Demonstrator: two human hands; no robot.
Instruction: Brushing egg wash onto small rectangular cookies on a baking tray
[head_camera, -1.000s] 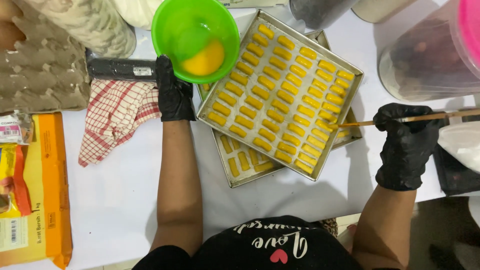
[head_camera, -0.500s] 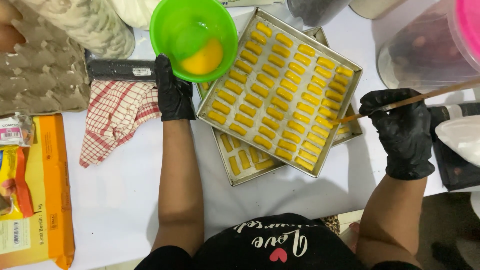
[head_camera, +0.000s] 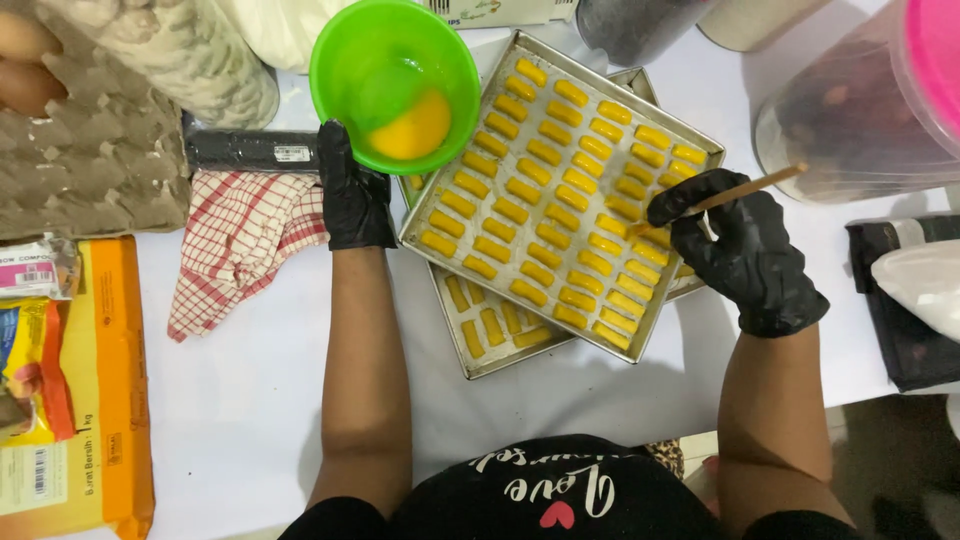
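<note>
The left hand (head_camera: 355, 195) is gripping the green bowl (head_camera: 393, 85); the right hand (head_camera: 740, 245) is pinching a brush (head_camera: 735, 192), apparently touching pastries (head_camera: 560, 195) in the tray (head_camera: 440, 245).

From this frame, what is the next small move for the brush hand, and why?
Probably a short stroke along the nearest pastry row. The right hand holds the thin wooden brush with its tip over the right side of the top tray, while the left hand steadies the tilted green bowl of yellow egg wash.
</note>
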